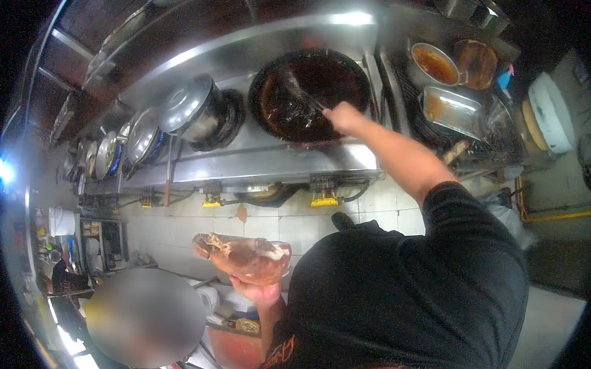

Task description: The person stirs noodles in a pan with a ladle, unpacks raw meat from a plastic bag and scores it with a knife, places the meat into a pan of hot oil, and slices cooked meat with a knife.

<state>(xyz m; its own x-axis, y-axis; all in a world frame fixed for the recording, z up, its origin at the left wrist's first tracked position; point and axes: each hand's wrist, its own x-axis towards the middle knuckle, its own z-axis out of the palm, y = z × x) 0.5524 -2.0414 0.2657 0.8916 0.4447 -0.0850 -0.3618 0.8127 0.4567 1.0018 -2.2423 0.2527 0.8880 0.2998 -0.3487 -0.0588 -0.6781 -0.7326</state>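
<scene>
A large piece of meat (249, 256), brown with a pale patch at its right end, rests in my left hand (259, 291), which grips it from below over the floor. My right hand (344, 118) is closed around the handle of a metal utensil (304, 94). The utensil's far end reaches into a big dark wok (338, 75) on the stove. Dark contents with shiny spots lie in the wok; the utensil's tip is blurred.
A lidded pot (186, 106) stands left of the wok on the steel stove (244, 162). Further left are several pans. At the right are a pot (435, 64) and a metal tray (453, 113). A blurred round shape covers the lower left.
</scene>
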